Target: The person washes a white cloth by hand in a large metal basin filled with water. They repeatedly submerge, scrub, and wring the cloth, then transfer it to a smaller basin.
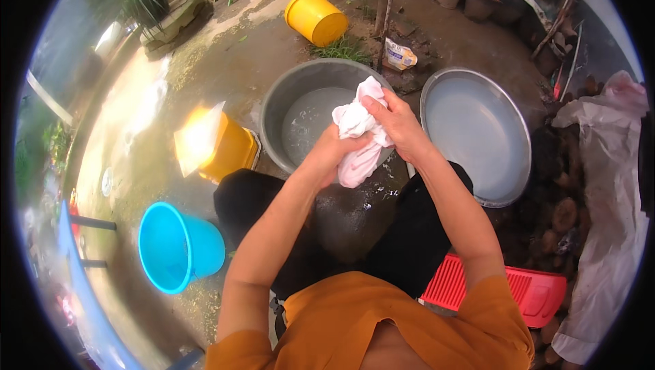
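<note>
Both hands grip a bunched, wet-looking white and pale pink cloth (361,124), held above the near right rim of a grey plastic basin (279,94). My left hand (335,152) is closed round its lower left side, thumb across the front. Higher up on the right, my right hand (394,119) squeezes the cloth with the thumb near its top. Shallow, slightly bubbly water (309,122) covers the bottom of the grey basin. Beside it on the right stands a metal basin (527,150) of cloudy water (473,129).
A blue bucket (204,247) lies tipped at left, near a yellow container (230,140). Beyond the grey basin, a yellow bucket (317,17) rests on its side by a thin trunk (384,12). A red plastic washboard (537,293) lies at lower right, near plastic sheeting (604,216).
</note>
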The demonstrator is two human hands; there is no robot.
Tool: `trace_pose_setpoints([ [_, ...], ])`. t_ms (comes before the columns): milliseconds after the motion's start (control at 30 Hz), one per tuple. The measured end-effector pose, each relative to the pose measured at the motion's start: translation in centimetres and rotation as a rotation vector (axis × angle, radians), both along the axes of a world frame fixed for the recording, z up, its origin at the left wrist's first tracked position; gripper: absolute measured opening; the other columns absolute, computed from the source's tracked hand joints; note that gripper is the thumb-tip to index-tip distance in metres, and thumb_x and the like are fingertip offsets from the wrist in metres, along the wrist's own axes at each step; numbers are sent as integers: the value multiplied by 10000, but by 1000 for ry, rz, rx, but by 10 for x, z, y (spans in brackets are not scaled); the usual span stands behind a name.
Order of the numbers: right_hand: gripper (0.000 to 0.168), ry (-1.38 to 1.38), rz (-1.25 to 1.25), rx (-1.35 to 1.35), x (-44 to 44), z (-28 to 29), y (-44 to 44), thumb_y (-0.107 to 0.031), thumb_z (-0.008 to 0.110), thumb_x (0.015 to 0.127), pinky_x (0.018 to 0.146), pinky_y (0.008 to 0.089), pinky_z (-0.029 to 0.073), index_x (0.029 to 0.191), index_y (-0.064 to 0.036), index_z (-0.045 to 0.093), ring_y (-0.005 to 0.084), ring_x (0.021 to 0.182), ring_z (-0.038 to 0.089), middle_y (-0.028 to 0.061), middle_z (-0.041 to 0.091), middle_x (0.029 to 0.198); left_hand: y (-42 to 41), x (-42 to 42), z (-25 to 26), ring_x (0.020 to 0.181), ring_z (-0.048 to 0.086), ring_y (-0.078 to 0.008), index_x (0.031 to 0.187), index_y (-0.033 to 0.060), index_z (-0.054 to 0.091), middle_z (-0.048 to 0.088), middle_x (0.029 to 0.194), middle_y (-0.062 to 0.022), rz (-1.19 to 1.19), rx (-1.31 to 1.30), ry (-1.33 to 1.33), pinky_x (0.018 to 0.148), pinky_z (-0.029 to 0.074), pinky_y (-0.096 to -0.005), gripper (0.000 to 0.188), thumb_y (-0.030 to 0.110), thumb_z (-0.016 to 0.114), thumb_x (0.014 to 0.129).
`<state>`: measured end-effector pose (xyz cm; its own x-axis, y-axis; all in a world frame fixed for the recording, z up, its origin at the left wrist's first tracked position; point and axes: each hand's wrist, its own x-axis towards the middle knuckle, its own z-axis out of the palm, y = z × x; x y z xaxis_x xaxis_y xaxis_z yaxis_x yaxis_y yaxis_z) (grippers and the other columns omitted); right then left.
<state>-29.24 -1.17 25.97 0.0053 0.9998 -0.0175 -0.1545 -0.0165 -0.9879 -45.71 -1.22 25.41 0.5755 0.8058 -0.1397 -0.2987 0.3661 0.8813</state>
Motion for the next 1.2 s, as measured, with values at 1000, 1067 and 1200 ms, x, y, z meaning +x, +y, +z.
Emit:
trace_pose_setpoints([
  [1000, 673, -195, 850, 225, -143, -19, -22, -361, 650, 884, 947, 343, 437, 1386, -17, 363, 219, 1183, 491, 146, 513, 1288, -66, -129, 8, 1121, 541, -196, 1311, 41, 462, 558, 1221, -81, 528, -78, -125, 936, 442, -360, 484, 198, 626, 884],
  [1067, 593, -13, 627, 252, -148, -18, -35, -194, 675, 863, 975, 327, 410, 1354, 11, 412, 206, 1134, 524, 113, 557, 1243, -70, -124, 3, 1189, 494, -203, 1357, 51, 411, 519, 1277, -83, 532, -35, 15, 1000, 389, -374, 525, 262, 597, 913],
  [1200, 445, 442, 532, -115, -119, -22, -11, -129, 645, 848, 908, 361, 514, 1244, 11, 496, 214, 998, 629, 127, 631, 1091, -53, -160, 9, 1144, 514, -206, 1263, 97, 484, 533, 1232, -65, 483, -286, -202, 970, 391, -436, 427, 310, 594, 909],
])
